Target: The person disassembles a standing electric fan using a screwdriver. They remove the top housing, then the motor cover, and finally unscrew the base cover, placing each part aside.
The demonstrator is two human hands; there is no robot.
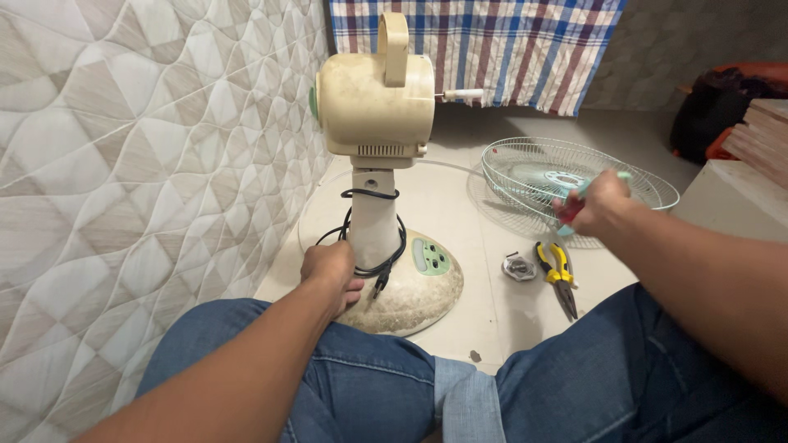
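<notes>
Item: cream table fan (377, 107), standing on the floor between the knees, front grille (574, 176) already lying off and bare shaft (462, 94) showing; body remaining assembled. Left hand (330, 269) is clasping its stem; right hand (597, 203) is gripping a screwdriver (574, 201). Pliers (560, 277) nearby.

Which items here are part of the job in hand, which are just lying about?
In hand:
- left hand on the fan base, by the black cord
- cream motor housing
- right hand gripping a red-handled tool
- wire fan guard

Lying about:
- yellow pliers
- small metal part
- plaid curtain
- mattress
</notes>
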